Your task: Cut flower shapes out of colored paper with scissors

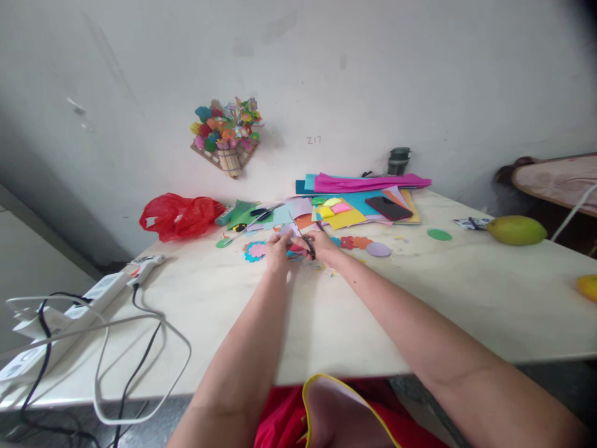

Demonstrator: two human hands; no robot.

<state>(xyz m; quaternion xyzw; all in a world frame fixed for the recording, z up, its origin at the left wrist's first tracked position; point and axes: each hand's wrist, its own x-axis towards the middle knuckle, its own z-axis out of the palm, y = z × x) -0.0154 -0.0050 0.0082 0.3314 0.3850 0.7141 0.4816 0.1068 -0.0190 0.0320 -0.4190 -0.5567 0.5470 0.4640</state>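
Note:
My left hand (278, 250) is closed on a small piece of lilac paper (288, 229) above the middle of the table. Just right of it, my right hand (323, 244) grips a pair of scissors (308, 244) with black handles, the blades pointing away from me toward the paper. Whether the blades touch the paper is too small to tell. Left of my hands lies a pink flower cutout with a blue scalloped edge (254, 251). Beyond my right hand are a red flower cutout (347, 242), an orange one (362, 242) and a lilac oval (378, 249). Tiny paper scraps (329, 272) lie beneath.
Coloured paper sheets (347, 219) and a phone (388, 208) lie at the back. A second pair of scissors (262, 214) and a red plastic bag (180, 218) are left. Power strips (100, 291) with cables line the left edge; a mango (517, 230) is right.

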